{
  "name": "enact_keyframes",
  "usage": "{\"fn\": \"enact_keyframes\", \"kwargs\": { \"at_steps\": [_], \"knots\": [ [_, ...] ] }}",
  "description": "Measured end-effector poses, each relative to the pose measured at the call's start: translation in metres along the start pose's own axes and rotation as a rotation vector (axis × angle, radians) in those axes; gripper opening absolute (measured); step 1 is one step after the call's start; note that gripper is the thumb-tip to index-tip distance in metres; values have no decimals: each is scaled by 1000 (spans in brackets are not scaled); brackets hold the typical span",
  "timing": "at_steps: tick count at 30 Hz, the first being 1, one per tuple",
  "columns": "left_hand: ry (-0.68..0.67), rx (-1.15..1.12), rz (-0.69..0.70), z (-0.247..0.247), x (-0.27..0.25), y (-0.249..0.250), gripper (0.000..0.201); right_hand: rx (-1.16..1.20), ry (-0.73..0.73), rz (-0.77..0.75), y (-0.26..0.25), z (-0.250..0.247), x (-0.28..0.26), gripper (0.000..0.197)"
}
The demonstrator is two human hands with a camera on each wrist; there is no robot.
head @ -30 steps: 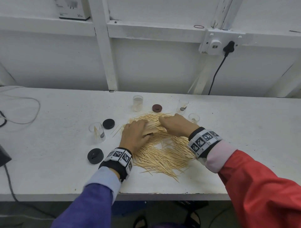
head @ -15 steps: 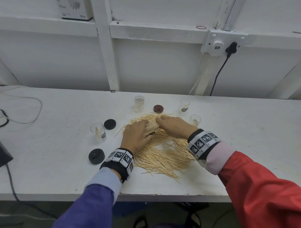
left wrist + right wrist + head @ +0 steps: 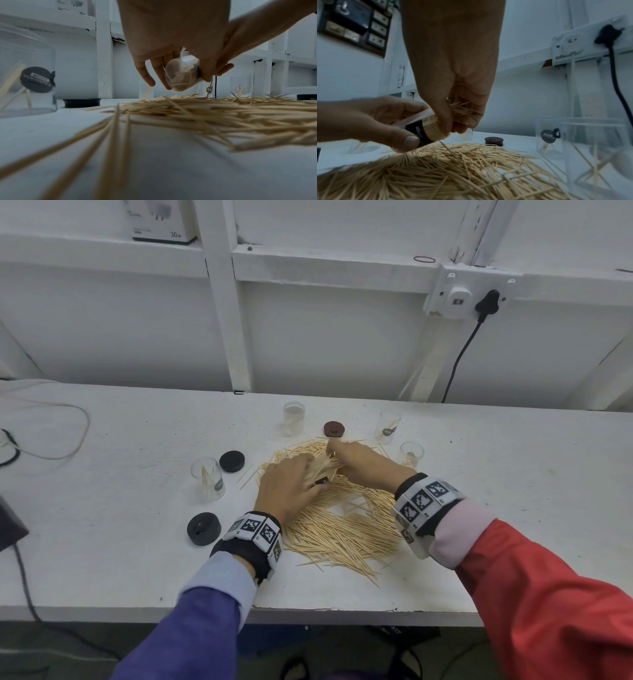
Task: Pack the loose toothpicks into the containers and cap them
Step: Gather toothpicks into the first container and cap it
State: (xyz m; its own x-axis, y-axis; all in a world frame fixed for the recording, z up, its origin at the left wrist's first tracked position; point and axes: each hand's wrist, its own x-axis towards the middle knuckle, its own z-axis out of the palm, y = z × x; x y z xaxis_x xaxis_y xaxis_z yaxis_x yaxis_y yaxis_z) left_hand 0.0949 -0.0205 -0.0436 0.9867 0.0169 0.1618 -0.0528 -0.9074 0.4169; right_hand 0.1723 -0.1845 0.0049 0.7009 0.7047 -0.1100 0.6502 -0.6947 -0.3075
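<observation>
- The left hand grips a clear container tilted on its side, thumb and fingers curled round its wall, just above the toothpick pile.
- The container is packed with toothpicks and carries a black label; its mouth faces the right hand.
- The right hand has its fingers bunched round a bundle of toothpicks, pressed against the container's mouth; the two hands touch there.
- The pile lies on the white table under both hands and spreads back toward the wrists.
- Left of the left hand stands an open container with a few toothpicks inside; a black cap sits just beyond it, and another black cap lies beside the left wrist.
- Beyond the hands stand a further open container and a dark red cap, the cap just past the right fingertips.
- Right of the right hand stand two more clear containers, each holding a few toothpicks.
</observation>
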Motion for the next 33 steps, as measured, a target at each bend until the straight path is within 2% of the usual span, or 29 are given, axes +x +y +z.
{"fn": "enact_keyframes", "kwargs": {
  "at_steps": [3, 6, 13, 18, 24, 29, 33],
  "knots": [
    [11, -11, -11, 0, 0, -1, 59, 174, -6, 50, 1, -2, 0, 38],
    [21, 2, -23, -1, 0, -1, 62, 266, 7, 97, 5, -7, -1, 42],
    [13, 20, -25, 0, 1, -1, 61, 390, 113, 81, 14, -9, -3, 22],
    [13, 8, 2, -1, 0, 1, 59, 412, 117, 32, 7, -2, -1, 27],
    [38, -9, -17, -3, 0, 1, 59, 656, 73, 113, 20, -9, 0, 36],
    [41, 0, -37, -3, 0, 1, 59, 796, 74, 136, 27, -15, -4, 25],
    [34, -7, -19, -4, 0, 2, 59, 792, 120, 151, 31, -7, -3, 18]
  ]
}}
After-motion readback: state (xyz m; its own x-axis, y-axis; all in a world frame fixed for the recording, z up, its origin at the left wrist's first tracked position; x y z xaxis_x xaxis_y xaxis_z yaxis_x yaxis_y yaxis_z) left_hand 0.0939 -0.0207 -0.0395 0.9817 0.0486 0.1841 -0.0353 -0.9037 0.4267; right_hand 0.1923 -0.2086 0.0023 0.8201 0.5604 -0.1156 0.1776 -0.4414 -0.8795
